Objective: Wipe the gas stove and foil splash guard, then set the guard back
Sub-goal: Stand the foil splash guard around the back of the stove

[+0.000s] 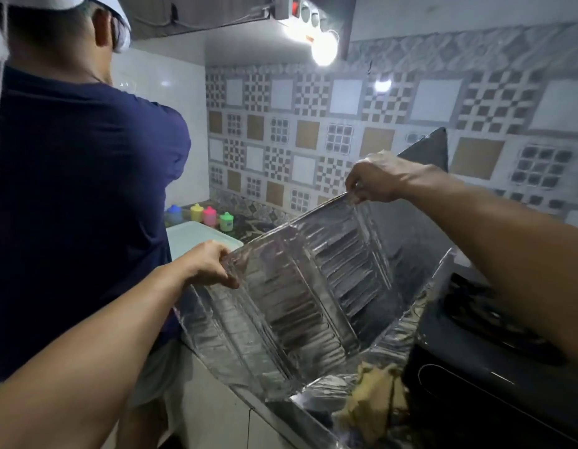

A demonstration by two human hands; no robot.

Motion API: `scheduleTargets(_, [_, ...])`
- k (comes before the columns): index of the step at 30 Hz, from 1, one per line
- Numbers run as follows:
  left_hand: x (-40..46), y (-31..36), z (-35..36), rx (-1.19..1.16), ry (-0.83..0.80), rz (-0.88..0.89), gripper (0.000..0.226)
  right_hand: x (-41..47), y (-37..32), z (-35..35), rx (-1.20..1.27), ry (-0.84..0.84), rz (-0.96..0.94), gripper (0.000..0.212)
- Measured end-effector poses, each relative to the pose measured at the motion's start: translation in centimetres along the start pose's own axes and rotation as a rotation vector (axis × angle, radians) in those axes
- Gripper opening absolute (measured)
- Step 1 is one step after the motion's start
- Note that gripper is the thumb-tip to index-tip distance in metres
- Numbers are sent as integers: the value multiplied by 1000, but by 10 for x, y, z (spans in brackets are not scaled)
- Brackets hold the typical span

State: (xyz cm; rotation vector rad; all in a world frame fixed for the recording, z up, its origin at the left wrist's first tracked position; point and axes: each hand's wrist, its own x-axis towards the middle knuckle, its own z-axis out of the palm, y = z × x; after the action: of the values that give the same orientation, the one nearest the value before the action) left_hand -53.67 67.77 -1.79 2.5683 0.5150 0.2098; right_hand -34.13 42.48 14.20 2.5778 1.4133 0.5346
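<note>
The foil splash guard (300, 286) is a creased silver sheet of folded panels, held up over the counter left of the stove. My left hand (210, 264) pinches its near upper corner. My right hand (375, 179) pinches its far upper corner. The black gas stove (475, 361) sits at the right, partly hidden by my right forearm. A crumpled yellowish cloth (375, 400) lies on the counter against the stove's front left corner, below the guard.
Another person in a dark blue shirt (80, 189) stands close at my left, facing the wall. Several small coloured containers (203, 215) and a white tray (197, 238) sit on the counter beyond. A patterned tile wall (313, 131) lies behind; a bright bulb (323, 48) hangs above.
</note>
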Motion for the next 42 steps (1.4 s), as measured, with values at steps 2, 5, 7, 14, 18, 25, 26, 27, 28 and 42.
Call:
scheduleTargets(2, [6,3,-1,32,60,8,19,-7,18,-11,-5,1,38,12])
scheduleTargets(5, [18,18,-6,57,164,39,18,-20,45,-23,-33,53,81,15])
scheduleTargets(7, [26,36,-10,58,219,51,31,-29,62,-31,-66,77,117,16])
scheduleTargets(14, [63,121,-17,41,247,86,31,-73,146,-48,-56,164,350,26])
scheduleTargets(18, [84,180,-5,49,246,130,23,-104,203,-52,-123,272,476,34])
scheduleTargets(25, [121,284,19,52,357,141,25,-156,289,-42,-178,403,547,39])
scheduleTargets(26, [125,297,22,43,381,137,22,-161,299,-38,-171,416,547,38])
scheduleTargets(27, [128,311,27,33,404,133,20,-166,310,-33,-164,430,550,37])
scheduleTargets(28, [132,325,33,19,421,131,20,-171,320,-28,-156,447,553,37])
scheduleTargets(42, [185,436,108,-269,327,188,29,-222,427,51,-324,639,345,28])
